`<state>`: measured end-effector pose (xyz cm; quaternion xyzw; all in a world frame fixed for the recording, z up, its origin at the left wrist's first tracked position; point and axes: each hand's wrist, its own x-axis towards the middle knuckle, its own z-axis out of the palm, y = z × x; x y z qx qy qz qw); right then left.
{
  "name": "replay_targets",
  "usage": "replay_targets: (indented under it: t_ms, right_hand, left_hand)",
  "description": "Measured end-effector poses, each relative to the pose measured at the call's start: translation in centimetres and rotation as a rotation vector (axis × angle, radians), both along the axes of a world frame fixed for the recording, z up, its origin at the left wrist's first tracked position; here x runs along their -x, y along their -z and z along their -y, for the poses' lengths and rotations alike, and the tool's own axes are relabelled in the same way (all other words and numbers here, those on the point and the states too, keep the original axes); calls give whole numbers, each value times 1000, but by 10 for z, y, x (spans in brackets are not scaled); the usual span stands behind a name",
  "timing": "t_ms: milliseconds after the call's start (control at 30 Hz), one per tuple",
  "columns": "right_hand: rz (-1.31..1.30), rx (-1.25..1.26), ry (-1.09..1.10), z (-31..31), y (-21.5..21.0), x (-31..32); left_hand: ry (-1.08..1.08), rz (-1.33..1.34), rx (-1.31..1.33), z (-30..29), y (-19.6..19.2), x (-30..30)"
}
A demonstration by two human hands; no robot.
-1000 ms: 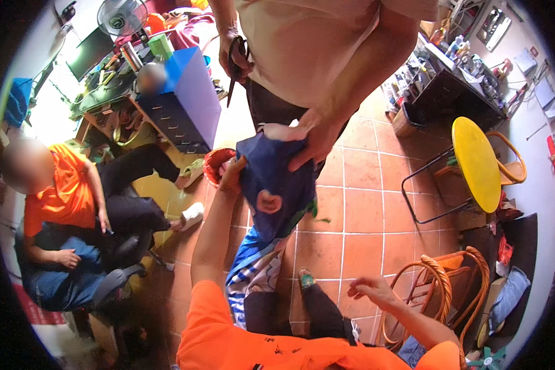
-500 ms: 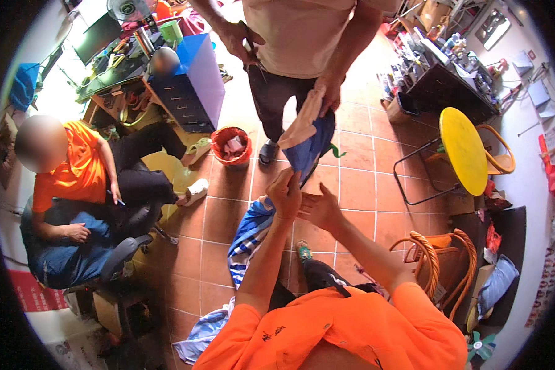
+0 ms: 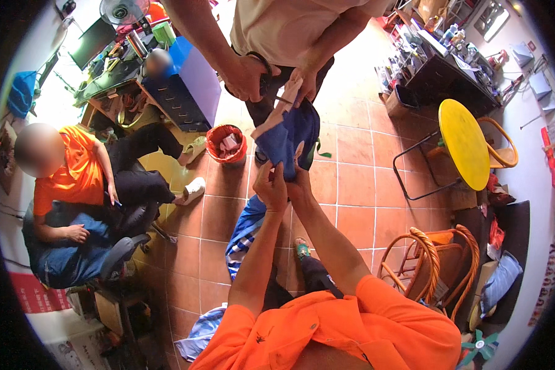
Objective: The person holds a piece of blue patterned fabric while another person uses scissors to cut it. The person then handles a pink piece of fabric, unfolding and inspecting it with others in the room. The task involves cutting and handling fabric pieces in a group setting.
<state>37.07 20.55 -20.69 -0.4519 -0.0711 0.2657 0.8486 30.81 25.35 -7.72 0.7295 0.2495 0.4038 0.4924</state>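
Note:
A dark blue piece of fabric (image 3: 295, 132) with a pale beige strip (image 3: 280, 111) along one edge is stretched between me and a person standing opposite. My left hand (image 3: 271, 188) pinches its near left corner. Beside it, my right hand (image 3: 300, 182) closes on the near right part of the same fabric. The other person's hand (image 3: 306, 83) grips the far end. Black-handled scissors (image 3: 266, 75) are in that person's other hand, their blades at the beige strip. Below my left hand hangs a blue-and-white striped cloth (image 3: 243, 243); its upper end is hidden.
A red-lined waste bin (image 3: 227, 145) stands on the tiled floor to the left. Farther left, another person in orange (image 3: 83, 160) sits in a chair. At right are a yellow round folding table (image 3: 464, 145) and rattan chairs (image 3: 425, 265). A crowded workbench (image 3: 444, 80) stands beyond.
My right hand, spread and apart from the fabric before, has closed on it. The other person has leaned closer and brought the scissors to the strip. The fabric is turned more face-on.

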Motion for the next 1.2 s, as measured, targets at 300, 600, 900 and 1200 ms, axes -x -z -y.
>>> replay_targets:
  t_ms: [300,600,900,1200]
  right_hand:
    - [-405,-214,132,-5,-23,17]
    - [-854,-329,193,-5,-28,19]
    - [-915,-300,206,9,-47,27]
    - [-857,-345,176,3,-9,43]
  left_hand:
    - [168,20,932,-33,-8,-17]
    - [393,-203,1041,-73,-10,-35]
    - [-7,289,406,-68,32,-51]
    - [-45,-218,-44,-71,7,-15]
